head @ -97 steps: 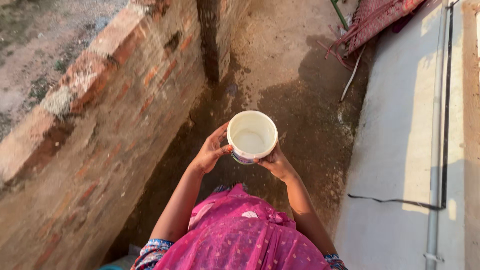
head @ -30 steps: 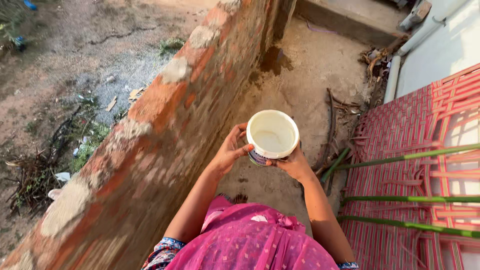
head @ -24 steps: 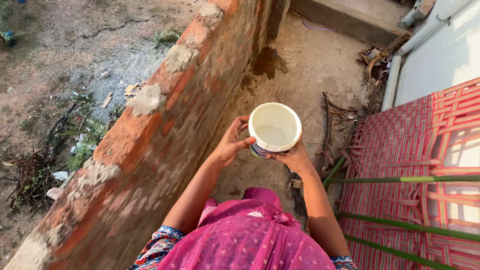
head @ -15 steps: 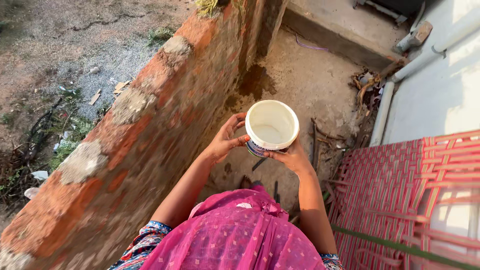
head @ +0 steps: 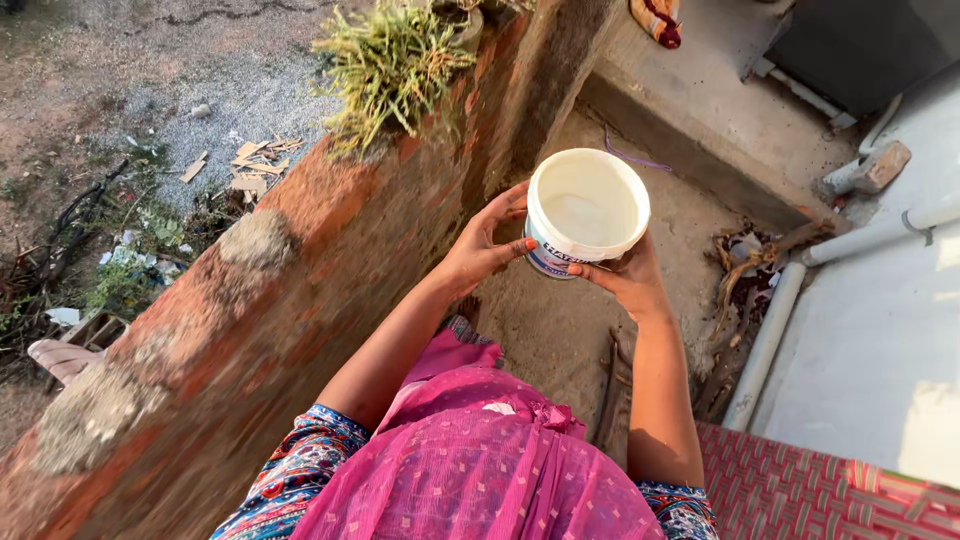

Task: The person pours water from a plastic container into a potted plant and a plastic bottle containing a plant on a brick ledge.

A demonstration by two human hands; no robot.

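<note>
I hold a round white plastic tub [head: 586, 208] in front of me with both hands, and a little water shows in its bottom. My left hand [head: 484, 244] grips its left side, thumb on the printed wall. My right hand [head: 630, 279] cups it from underneath on the right. The tub is upright, beside a low brick wall [head: 290, 270], with a green spiky plant [head: 390, 62] in a pot on the wall top just ahead and to the left.
The brick wall runs along my left, with rough ground and litter beyond it. A concrete step [head: 700, 110] lies ahead, dry sticks and a white pipe [head: 765, 340] to the right, and a red woven cot [head: 830, 495] at the lower right.
I have walked forward along the wall with the tub held in both hands. The potted plant has come into view and the red cot has dropped behind to the lower right.
</note>
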